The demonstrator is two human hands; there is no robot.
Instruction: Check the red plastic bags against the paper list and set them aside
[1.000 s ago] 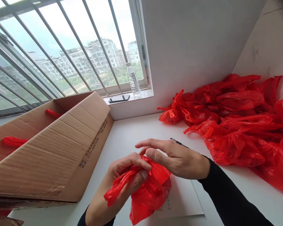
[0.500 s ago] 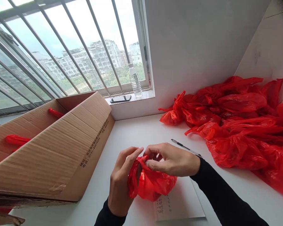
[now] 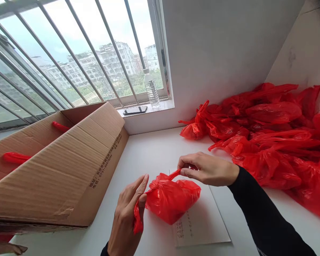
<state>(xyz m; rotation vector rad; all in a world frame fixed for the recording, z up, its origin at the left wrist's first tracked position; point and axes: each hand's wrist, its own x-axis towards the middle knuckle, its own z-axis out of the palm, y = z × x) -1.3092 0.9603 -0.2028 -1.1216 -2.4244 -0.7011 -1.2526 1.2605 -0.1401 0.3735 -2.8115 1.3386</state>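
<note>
A red plastic bag (image 3: 173, 199) hangs low over a notebook (image 3: 210, 224) on the white table, its top gathered into a knot. My left hand (image 3: 130, 209) is closed on one twisted handle, whose loose end dangles below the fingers. The other handle is pinched between thumb and fingers of my right hand (image 3: 206, 169). Both handles are drawn apart, away from the knot. What the bag contains cannot be made out. Handwritten lines show on the notebook page, partly covered by the bag.
Several red plastic bags (image 3: 272, 142) lie heaped along the wall at the right. A long cardboard box (image 3: 69, 167) with red bags inside stands at the left. On the windowsill are a phone (image 3: 135, 110) and a clear bottle (image 3: 152, 90). Metal bars (image 3: 104, 46) cross the window.
My hands have moved apart, left hand to the left and right hand to the right and up. The bag's handles are now stretched out from a tightened knot. The pen is hidden now.
</note>
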